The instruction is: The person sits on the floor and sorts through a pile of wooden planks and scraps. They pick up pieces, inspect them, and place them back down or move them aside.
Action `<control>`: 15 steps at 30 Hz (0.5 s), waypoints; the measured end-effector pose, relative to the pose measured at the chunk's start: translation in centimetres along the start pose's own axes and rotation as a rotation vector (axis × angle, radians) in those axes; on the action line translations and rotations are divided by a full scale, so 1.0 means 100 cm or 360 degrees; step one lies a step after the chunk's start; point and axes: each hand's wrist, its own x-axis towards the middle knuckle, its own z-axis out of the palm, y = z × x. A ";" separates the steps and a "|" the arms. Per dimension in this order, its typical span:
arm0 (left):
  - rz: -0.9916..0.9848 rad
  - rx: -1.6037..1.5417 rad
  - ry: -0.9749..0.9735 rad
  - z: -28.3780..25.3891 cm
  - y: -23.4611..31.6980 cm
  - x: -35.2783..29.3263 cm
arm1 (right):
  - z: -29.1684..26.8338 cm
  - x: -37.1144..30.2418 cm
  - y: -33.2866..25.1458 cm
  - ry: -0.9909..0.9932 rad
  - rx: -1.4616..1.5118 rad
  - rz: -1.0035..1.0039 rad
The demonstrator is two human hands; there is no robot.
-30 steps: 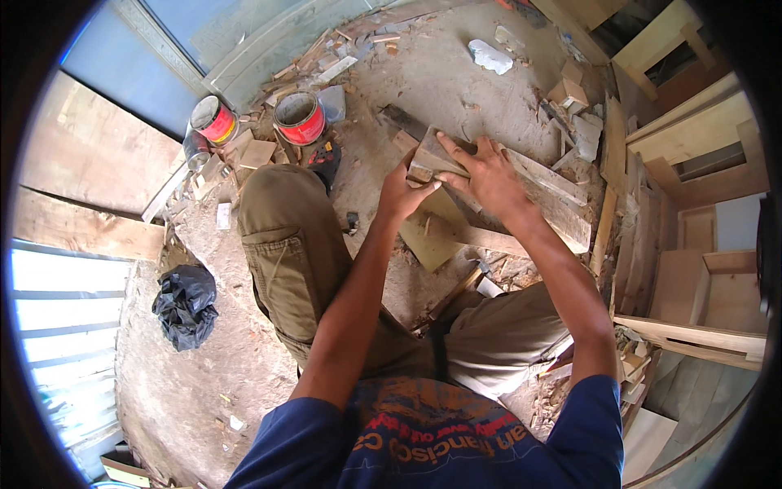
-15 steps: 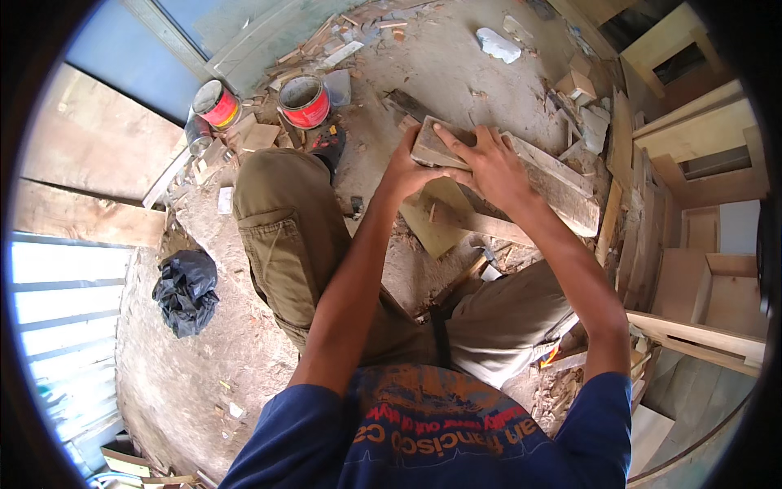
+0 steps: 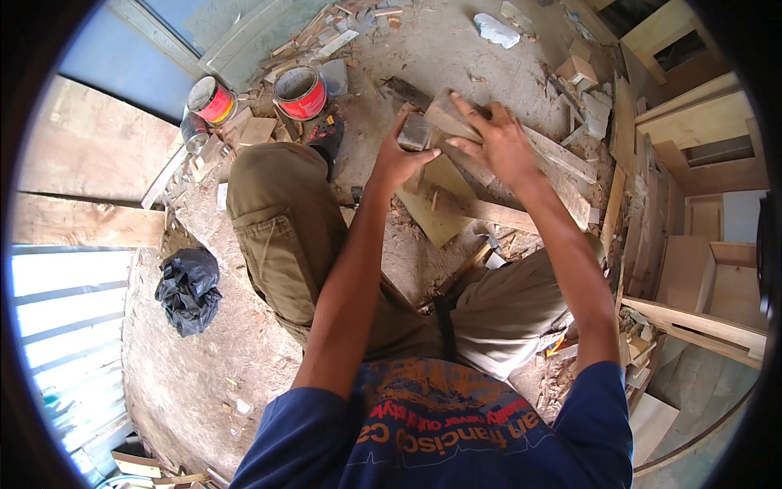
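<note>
My left hand [image 3: 395,163] is closed around a small grey block [image 3: 416,131], thumb and fingers on its sides. Just to the right, my right hand [image 3: 503,151] grips a larger, worn wooden block [image 3: 450,116], its fingers over the top and right end. The two blocks are close together; whether they touch I cannot tell. Below the hands lies a flat yellowish board [image 3: 440,220], with a narrow wooden strip [image 3: 497,213] across it. Thick wooden beams [image 3: 562,183] lie beneath and right of my right hand.
Two red paint cans [image 3: 300,96] [image 3: 212,102] stand at the far left beside wood scraps. A black plastic bag [image 3: 187,292] lies left of my knee. A tool with a metal head [image 3: 493,246] lies between my legs. Wooden cabinet frames [image 3: 700,134] line the right side.
My hands have moved slightly apart. The grey block now shows in my left hand, separate from the wooden block, which has tilted and shifted right with my right hand.
</note>
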 end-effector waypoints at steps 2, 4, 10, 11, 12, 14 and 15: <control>-0.0020 -0.0038 0.0064 -0.010 -0.008 0.003 | 0.010 -0.006 0.015 0.0148 0.0156 0.0119; -0.0114 0.0034 0.0167 -0.019 -0.010 0.005 | 0.020 -0.017 0.025 0.0094 0.0180 0.0289; -0.0110 -0.0238 0.0310 -0.029 -0.008 0.003 | 0.066 -0.048 0.030 0.0276 0.0204 0.0137; -0.0078 -0.0222 0.0313 -0.031 -0.010 0.004 | 0.067 -0.047 0.024 0.0345 0.0133 0.0066; -0.0045 -0.0207 0.0316 -0.032 -0.011 0.003 | 0.065 -0.047 0.021 0.0357 0.0248 0.0073; -0.0020 -0.0147 0.0318 -0.032 -0.013 0.002 | 0.060 -0.046 0.022 0.0312 0.0505 0.0214; -0.0024 -0.0090 0.0311 -0.032 -0.014 0.002 | 0.057 -0.045 0.022 0.0288 0.0636 0.0281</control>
